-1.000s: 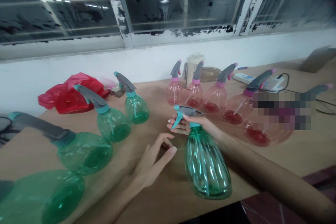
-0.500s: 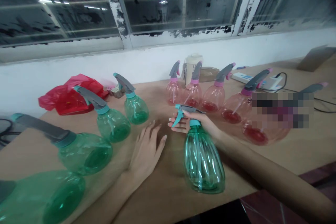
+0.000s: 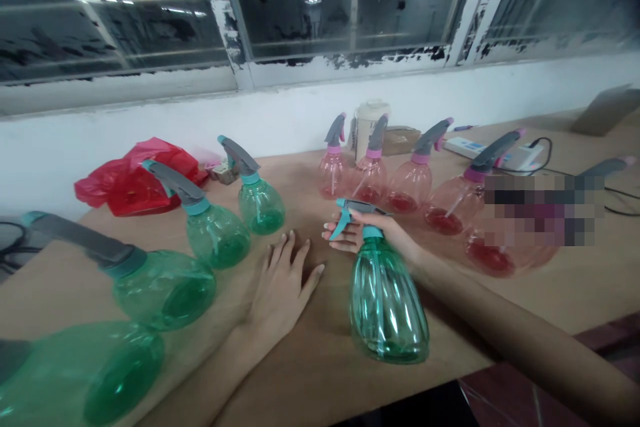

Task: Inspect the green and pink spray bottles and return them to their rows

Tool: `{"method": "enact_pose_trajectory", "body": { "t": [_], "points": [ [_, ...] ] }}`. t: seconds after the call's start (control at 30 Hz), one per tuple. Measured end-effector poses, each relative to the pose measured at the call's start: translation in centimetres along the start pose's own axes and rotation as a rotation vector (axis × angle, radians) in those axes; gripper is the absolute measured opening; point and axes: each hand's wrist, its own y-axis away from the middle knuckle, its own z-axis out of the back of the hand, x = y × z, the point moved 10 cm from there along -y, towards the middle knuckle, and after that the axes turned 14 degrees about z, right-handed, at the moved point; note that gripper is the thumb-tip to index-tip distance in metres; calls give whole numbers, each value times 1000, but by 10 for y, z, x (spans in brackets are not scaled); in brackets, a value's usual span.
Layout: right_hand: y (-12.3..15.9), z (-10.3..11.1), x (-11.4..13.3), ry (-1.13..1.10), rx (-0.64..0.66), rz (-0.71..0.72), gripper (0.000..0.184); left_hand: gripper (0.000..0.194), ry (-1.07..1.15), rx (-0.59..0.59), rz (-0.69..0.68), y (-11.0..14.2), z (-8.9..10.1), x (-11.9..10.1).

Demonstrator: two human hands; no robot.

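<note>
A ribbed green spray bottle with a grey and teal trigger head stands near the table's front edge, slightly tilted in view. My right hand is closed around its neck and head, fingers beside the teal trigger. Palm down on the table, my left hand lies with its fingers spread, holding nothing. To its left stand several green spray bottles, the nearest to my fingers being a small-looking one at the back. Several pink spray bottles form a row beyond my right hand.
A red plastic bag lies at the back left by the wall. Behind the pink bottles are a cream cup and a brown box. A white power strip with a black cable sits at the right.
My left hand has shifted very slightly right on the table, fingers still spread. My right hand keeps its hold on the green spray bottle. The view has moved a little.
</note>
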Motion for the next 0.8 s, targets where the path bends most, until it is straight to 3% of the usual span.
{"method": "enact_pose_trajectory", "body": {
  "t": [0.23, 0.43, 0.8],
  "points": [
    [6, 1, 8, 75, -74, 63, 16, 53, -6, 1, -15, 1, 1, -2],
    [8, -12, 3, 30, 27, 55, 18, 53, -40, 24, -12, 0, -4, 0],
    [5, -11, -5, -95, 30, -43, 32, 54, -68, 43, -7, -1, -5, -1]
  ]
}}
